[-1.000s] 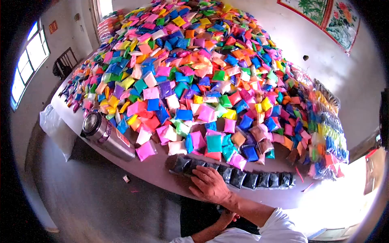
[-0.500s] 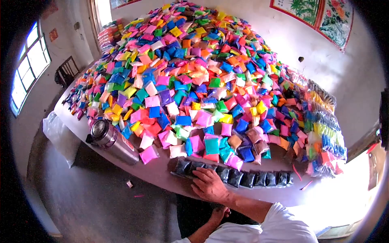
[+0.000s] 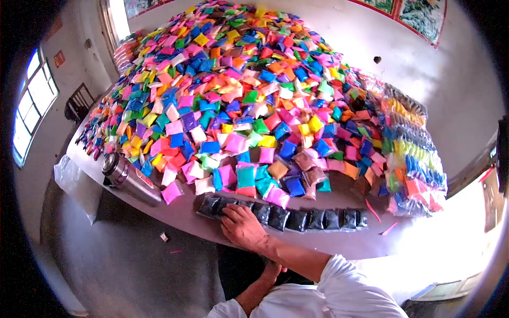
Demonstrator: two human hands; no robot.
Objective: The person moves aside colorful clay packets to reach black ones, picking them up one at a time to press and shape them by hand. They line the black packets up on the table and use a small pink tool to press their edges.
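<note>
A row of several black packets [image 3: 297, 219] in clear wrap lies along the near edge of the table. My right hand [image 3: 243, 225] reaches over the left part of this row, its bent fingers closed on the near side of a black packet [image 3: 228, 203]. Below the table edge, close to my lap, my left hand [image 3: 272, 269] is partly covered by my right forearm. Its fingers look curled in, and what they hold, if anything, is hidden. Just beyond the row lie pink, teal and blue packets at the foot of a large pile [image 3: 233, 106].
A steel flask [image 3: 132, 180] lies tilted at the table's left edge. Bundled strips of packets [image 3: 416, 159] are stacked at the right end. Pink strips [image 3: 373, 210] lie near the row. A clear plastic bag [image 3: 77, 183] hangs at the left.
The whole view has shifted, so table and hands appear further left and higher. My right hand keeps about the same place on the black packets; my left hand stays low by my lap.
</note>
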